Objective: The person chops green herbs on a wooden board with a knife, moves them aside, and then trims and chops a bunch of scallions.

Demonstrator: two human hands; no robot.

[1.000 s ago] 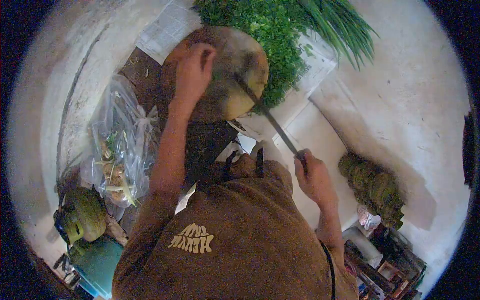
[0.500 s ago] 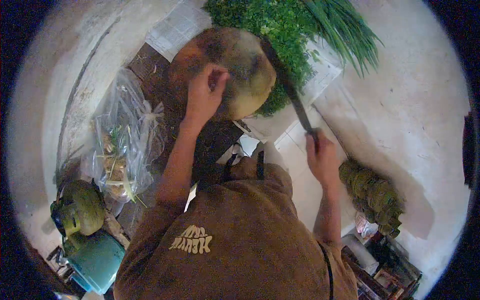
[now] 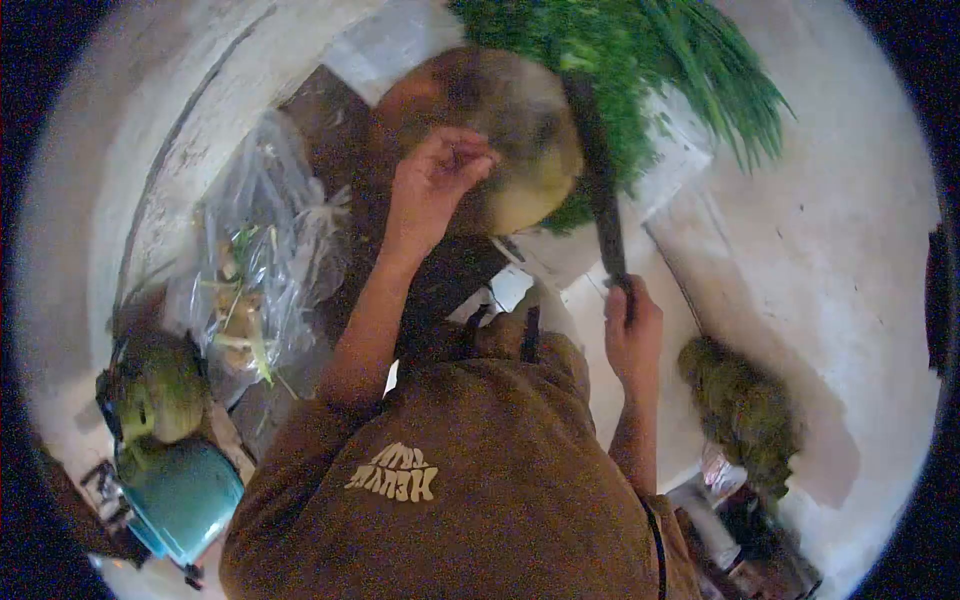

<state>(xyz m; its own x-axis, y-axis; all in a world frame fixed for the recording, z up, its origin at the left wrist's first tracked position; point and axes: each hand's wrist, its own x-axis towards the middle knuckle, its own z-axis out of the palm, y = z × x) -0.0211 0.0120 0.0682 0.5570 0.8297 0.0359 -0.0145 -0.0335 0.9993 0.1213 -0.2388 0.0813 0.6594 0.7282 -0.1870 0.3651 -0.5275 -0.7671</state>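
Nearest us is our brown shirt [image 3: 480, 440]. Beyond it, our right hand [image 3: 634, 328] has its fingers clenched round the handle of a long dark knife [image 3: 600, 170], whose blade reaches forward from them beside the board's right edge. Our left hand [image 3: 430, 190] is over the round board [image 3: 535, 185], fingers curled towards the thumb; we cannot tell whether they pinch anything. Left of those fingers lies a clear plastic bag [image 3: 265, 205]; beyond them, leafy greens [image 3: 610, 60] and long green stalks [image 3: 730, 85].

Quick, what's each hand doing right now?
Left hand: partly curled over the round board; can't tell if it holds anything.
Right hand: closed on the handle of a long knife.
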